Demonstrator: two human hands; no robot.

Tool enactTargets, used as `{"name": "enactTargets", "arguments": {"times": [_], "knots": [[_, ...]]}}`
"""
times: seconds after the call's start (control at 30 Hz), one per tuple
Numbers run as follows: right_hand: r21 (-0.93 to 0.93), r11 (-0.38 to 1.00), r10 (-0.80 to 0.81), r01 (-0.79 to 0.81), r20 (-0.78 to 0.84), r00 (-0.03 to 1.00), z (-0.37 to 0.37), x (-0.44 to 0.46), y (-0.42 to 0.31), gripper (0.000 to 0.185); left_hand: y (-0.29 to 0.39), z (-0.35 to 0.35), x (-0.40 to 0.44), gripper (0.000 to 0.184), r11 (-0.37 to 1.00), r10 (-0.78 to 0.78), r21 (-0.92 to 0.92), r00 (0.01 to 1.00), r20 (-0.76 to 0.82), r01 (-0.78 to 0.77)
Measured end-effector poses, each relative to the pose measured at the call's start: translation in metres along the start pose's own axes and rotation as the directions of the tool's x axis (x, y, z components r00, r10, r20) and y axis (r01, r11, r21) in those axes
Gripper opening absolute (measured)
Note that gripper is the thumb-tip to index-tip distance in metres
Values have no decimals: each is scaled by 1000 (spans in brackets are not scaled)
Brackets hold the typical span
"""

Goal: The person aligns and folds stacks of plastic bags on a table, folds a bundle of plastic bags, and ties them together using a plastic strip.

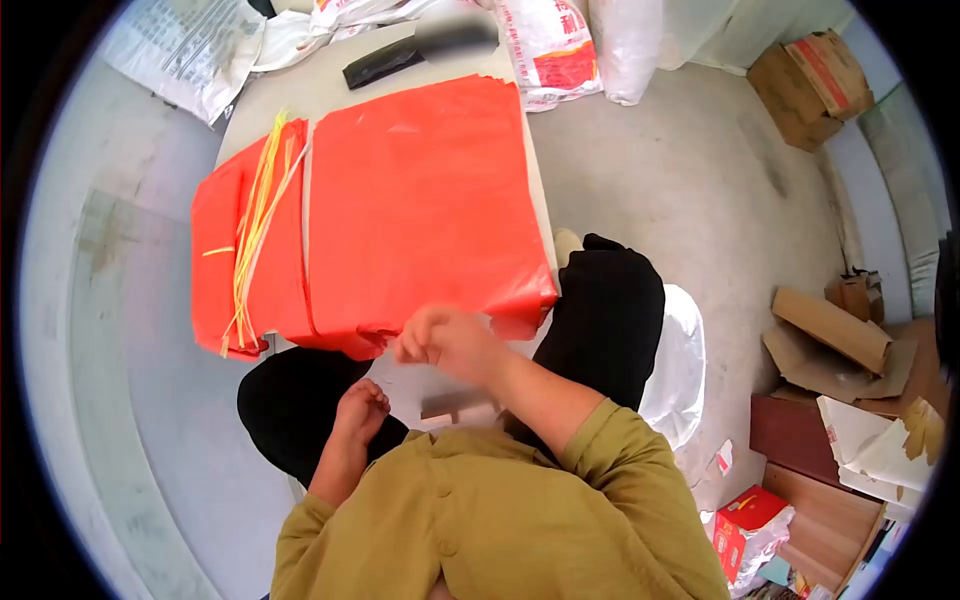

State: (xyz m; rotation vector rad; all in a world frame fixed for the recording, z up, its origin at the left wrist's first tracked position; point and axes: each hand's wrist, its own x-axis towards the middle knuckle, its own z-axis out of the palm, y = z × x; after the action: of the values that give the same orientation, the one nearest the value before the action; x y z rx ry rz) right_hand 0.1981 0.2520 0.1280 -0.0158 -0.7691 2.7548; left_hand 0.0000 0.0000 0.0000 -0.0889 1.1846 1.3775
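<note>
A wide stack of red plastic sheets or bags (420, 200) lies flat on the table, its near edge crumpled and hanging over the front. My right hand (452, 344) is just over that near edge, slightly blurred, with its fingers curled together. Whether it pinches a bit of the red plastic cannot be made out. Lower and to the left, my left hand (362, 410) hovers above my lap with its fingers curled in, apart from the stack. A narrower folded red pile (217, 290) sits on the left, with a bunch of yellow ties (262, 225) lying across it.
A black object (384, 62) lies on the table's far part (300, 88), beside a blurred patch. White printed sacks (548, 45) stand behind. Cardboard boxes (810, 88) are at the far right; flattened cardboard (838, 335) and a red box (748, 512) lie nearer.
</note>
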Motion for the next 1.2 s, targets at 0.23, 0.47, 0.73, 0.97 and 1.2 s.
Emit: {"name": "enactTargets", "arguments": {"times": [0.23, 0.47, 0.73, 0.97, 1.2], "knots": [[-938, -340, 454, 72, -97, 886, -14, -10, 69, 24, 9, 19, -1, 13, 998, 28, -58, 995, -91, -33], [-872, -485, 478, 67, -200, 855, -31, -6, 76, 29, 14, 34, -12, 15, 1000, 11, -9, 989, -149, -12], [-854, -516, 551, 74, -264, 791, -35, -20, 71, 31, 8, 37, -11, 13, 999, 3, -38, 991, -135, -9], [-870, -493, 493, 17, -264, 829, -16, -25, 52, 36, 9, 46, -26, 12, 996, 85, 49, 990, -112, -80], [-835, -549, 518, -30, -368, 773, -11, -27, 34, 34, 43, 84, -23, 45, 962, 267, 33, 902, -339, -272]]}}
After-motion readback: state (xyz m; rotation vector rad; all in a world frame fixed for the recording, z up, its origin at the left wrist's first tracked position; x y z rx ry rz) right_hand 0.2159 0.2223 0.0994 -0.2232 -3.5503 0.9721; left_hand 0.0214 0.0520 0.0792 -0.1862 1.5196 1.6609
